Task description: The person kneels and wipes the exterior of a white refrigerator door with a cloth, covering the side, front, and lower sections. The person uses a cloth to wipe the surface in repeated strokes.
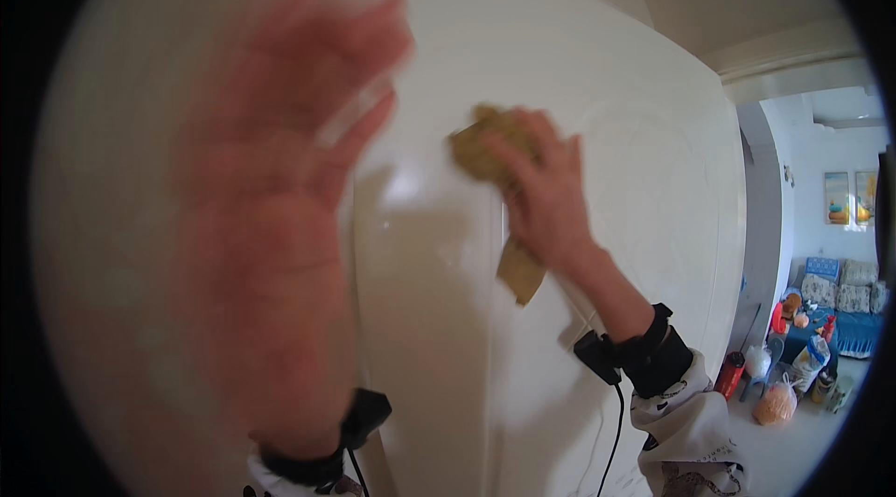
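My right hand (553,196) holds a crumpled yellow-brown cloth (490,143) against or just in front of a glossy white cabinet or wardrobe door (434,315). One end of the cloth hangs below the palm. My left hand (280,147) is raised large and blurred close to the camera at the left, its fingers apart and nothing seen in it. Each wrist wears a black strap with a small black device and a cable.
A doorway at the right opens to a room with a blue sofa (857,332) and patterned cushions. Filled plastic bags (775,404) and a red cylindrical container (730,376) stand on its floor. Two framed pictures hang on the wall beyond.
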Motion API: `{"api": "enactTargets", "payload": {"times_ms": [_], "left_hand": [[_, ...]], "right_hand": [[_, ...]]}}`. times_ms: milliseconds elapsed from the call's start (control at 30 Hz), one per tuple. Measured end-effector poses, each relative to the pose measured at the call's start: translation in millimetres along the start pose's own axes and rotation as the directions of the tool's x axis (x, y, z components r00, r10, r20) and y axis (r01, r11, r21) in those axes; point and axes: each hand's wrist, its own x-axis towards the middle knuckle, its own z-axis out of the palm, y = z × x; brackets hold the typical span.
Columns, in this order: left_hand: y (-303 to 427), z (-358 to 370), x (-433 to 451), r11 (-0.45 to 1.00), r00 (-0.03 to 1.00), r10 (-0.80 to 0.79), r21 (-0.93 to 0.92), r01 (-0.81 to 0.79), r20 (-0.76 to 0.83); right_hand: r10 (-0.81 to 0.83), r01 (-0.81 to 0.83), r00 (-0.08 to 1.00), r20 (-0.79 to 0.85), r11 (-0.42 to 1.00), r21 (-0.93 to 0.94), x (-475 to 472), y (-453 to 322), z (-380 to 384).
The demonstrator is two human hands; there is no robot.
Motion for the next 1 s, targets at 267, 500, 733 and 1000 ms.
{"api": "enactTargets", "payload": {"times_ms": [267,500,733,1000], "left_hand": [[-49.5,49.5,-9.3,0.894,0.996,0.006,0.446,-0.043,0.084],[-60.3,33.7,-17.9,0.842,0.996,-0.039,0.539,-0.012,0.083],[-46.4,12.9,-12.9,0.791,0.931,-0.335,0.58,0.194,0.146],[-32.8,-3.6,28.2,0.716,0.713,-0.697,-0.017,0.698,-0.077]], "right_hand": [[-0.161,0.183,0.982,-0.1,0.943,0.276,11.0,-33.4,-2.8],[-0.432,0.372,0.876,0.214,0.888,0.27,6.7,-41.8,20.8],[-0.096,0.101,0.994,-0.061,0.99,0.1,60.9,-11.4,23.7],[-0.237,0.224,0.971,0.028,0.945,0.237,52.2,-33.4,36.1]]}}
